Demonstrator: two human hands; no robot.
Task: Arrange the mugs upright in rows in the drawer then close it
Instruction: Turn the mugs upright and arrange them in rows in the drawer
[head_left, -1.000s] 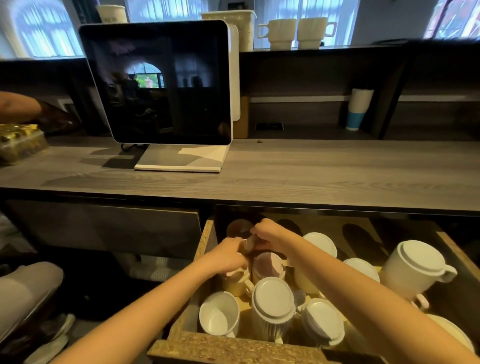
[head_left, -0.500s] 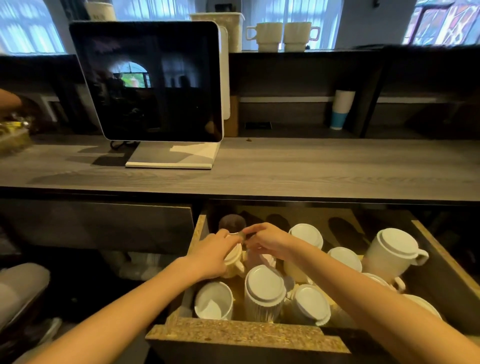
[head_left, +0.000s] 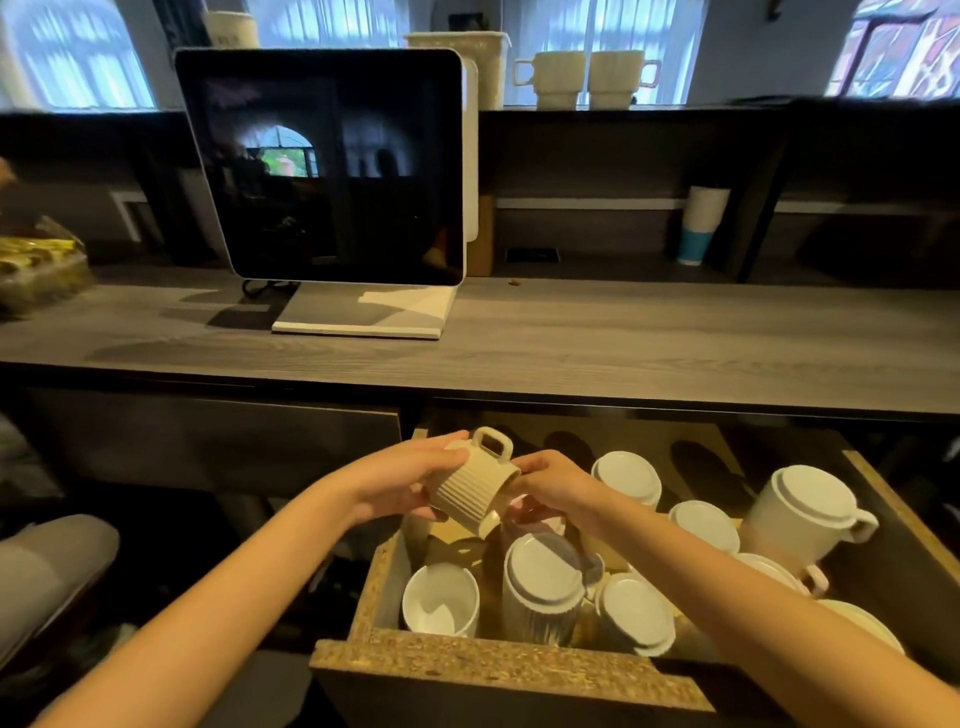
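Ribbed mug (head_left: 470, 491) has come up out of the drawer (head_left: 493, 670) since a moment ago. The left hand (head_left: 410, 480) and right hand (head_left: 553, 483) both grip it, tilted with the handle up, above the back-left corner, probably mid-flip to upright.

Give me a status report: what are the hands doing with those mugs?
Gripped by left hand and right hand: ribbed mug, tilted above the open drawer. One white mug upright; upside-down mugs crowd below.
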